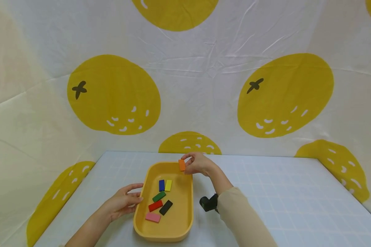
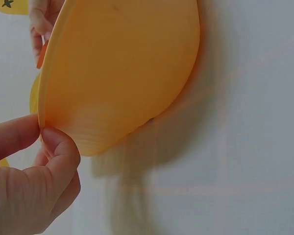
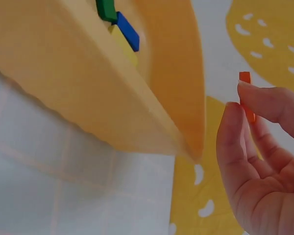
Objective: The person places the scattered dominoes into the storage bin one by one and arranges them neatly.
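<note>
A yellow plastic tray stands on the table, its long side running away from me. At its left side my left hand pinches the rim between thumb and finger, as the left wrist view shows on the tray wall. Above the far right corner, my right hand holds a small flat orange block by thumb and fingertips. Inside the tray lie a blue block, a yellow block, a green block, a red block, a black block and a pink block.
A pale blue gridded cloth covers the table. Behind and beside it hangs a white curtain printed with big yellow fruit. A black object shows by the right forearm, at the sleeve's edge.
</note>
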### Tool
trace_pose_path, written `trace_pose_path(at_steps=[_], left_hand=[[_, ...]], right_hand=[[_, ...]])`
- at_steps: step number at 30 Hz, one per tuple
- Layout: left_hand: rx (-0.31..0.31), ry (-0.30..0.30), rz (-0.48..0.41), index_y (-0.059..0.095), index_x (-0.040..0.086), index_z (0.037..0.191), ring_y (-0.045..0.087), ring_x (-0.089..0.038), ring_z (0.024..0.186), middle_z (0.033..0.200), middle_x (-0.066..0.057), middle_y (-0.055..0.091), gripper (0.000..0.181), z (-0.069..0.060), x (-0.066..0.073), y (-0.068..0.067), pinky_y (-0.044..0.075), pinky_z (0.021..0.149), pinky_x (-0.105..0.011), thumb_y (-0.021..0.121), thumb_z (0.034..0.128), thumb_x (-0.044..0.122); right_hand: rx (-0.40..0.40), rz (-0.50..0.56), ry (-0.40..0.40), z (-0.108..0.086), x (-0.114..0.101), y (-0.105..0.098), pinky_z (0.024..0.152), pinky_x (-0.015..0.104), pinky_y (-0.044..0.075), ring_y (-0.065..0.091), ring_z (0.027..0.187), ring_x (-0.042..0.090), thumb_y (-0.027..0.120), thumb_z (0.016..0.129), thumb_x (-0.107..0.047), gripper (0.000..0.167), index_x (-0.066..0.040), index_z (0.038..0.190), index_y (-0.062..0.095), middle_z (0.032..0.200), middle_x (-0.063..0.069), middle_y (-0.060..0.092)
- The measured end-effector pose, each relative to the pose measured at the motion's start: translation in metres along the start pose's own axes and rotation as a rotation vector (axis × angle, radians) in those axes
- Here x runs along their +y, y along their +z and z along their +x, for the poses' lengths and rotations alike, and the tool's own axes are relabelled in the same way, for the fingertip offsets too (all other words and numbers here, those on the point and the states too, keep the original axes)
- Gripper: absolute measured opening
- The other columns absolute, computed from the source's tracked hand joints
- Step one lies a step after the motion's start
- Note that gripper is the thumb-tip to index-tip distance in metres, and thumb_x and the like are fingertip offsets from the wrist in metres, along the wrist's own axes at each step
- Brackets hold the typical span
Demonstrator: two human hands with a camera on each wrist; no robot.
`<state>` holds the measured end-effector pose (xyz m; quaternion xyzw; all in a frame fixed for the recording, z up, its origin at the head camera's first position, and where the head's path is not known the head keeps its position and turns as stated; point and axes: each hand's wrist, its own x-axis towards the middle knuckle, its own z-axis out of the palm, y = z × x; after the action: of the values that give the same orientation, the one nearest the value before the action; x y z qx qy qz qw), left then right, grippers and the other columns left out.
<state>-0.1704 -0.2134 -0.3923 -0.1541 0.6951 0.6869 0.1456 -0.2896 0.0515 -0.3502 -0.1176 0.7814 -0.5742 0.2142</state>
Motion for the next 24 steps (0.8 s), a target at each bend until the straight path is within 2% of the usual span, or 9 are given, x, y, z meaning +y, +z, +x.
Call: trace_pose_path(at_steps=[8, 15, 24], left_hand=[[-0.038, 0.017, -0.001, 0.034, 0.001, 0.139, 0.056, -0.024, 0.087, 0.114, -0.02, 0.054, 0.06, 0.001, -0.001, -0.001, 0.052, 0.076, -0.033, 0.06, 0.0849, -0.006], [-0.01, 0.007, 0.005, 0.038, 0.002, 0.137, 0.057, -0.024, 0.086, 0.114, -0.02, 0.054, 0.057, 0.001, 0.0, 0.0, 0.052, 0.075, -0.033, 0.06, 0.0848, -0.007], [-0.007, 0.008, 0.013, 0.038, 0.002, 0.137, 0.057, -0.024, 0.086, 0.115, -0.02, 0.053, 0.058, 0.003, -0.002, -0.002, 0.053, 0.076, -0.034, 0.061, 0.0844, -0.006]], right_hand=[[0.011, 0.047, 0.01, 0.008, 0.001, 0.017, 0.069, 0.03, 0.054, 0.053, 0.067, 0.018, 0.069, 0.07, 0.016, 0.048, 0.0, 0.114, 0.055, 0.082, 0.009, 0.051], [0.01, 0.051, -0.006, 0.012, 0.007, 0.023, 0.069, 0.032, 0.054, 0.052, 0.066, 0.018, 0.067, 0.07, 0.017, 0.051, 0.002, 0.116, 0.054, 0.079, 0.009, 0.05], [0.023, 0.03, 0.001, 0.018, 0.013, 0.035, 0.069, 0.031, 0.054, 0.054, 0.066, 0.019, 0.069, 0.07, 0.016, 0.049, 0.0, 0.114, 0.056, 0.08, 0.011, 0.054]])
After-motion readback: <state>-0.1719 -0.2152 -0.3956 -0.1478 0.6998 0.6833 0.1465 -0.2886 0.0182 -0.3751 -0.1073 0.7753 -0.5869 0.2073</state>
